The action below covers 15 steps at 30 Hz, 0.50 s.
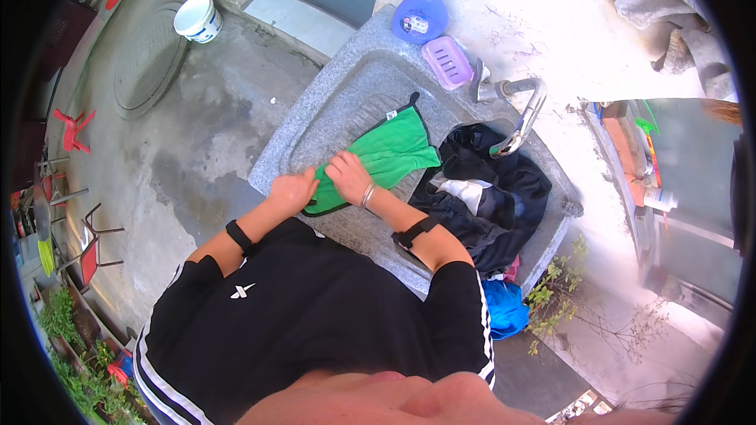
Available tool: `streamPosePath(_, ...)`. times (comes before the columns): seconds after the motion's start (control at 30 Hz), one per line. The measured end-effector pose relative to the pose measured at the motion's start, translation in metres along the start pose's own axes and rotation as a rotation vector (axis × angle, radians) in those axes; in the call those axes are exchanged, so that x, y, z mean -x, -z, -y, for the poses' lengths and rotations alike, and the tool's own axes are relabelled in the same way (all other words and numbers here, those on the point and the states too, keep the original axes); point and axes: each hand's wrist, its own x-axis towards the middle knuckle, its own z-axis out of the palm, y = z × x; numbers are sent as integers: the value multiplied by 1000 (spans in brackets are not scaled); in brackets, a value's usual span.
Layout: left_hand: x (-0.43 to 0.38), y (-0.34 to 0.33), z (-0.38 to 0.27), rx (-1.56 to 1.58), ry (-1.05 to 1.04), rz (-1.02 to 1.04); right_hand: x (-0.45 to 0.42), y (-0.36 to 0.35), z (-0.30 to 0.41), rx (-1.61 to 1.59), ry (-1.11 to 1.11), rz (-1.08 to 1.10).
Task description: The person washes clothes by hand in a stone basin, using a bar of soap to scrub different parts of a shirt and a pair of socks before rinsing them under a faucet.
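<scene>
A green cloth with dark edging lies spread across the ribbed washboard part of a grey stone laundry sink. My left hand grips the cloth's near left end, fingers curled. Just right of it, my right hand is closed on the same cloth, a bangle at the wrist. The cloth's far corner, with a small white tag, reaches toward the soap dish. Dark wet-looking clothes fill the basin at the right, with a white piece among them. Above them curves a chrome faucet.
A blue-purple detergent bottle and a pink soap dish stand on the sink's back rim by the wall. Blue fabric hangs at the right side near a leafy plant. A white bucket stands on the concrete floor.
</scene>
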Motion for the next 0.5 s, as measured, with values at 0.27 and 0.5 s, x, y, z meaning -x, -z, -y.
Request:
streamPosePath(0.27,-1,4,3,28,-50,-5,53,32,-98,15,-656,-251)
streamPosePath(0.5,-3,0,6,89,-77,-39,0,97,-154,-1738,-1312,-1220)
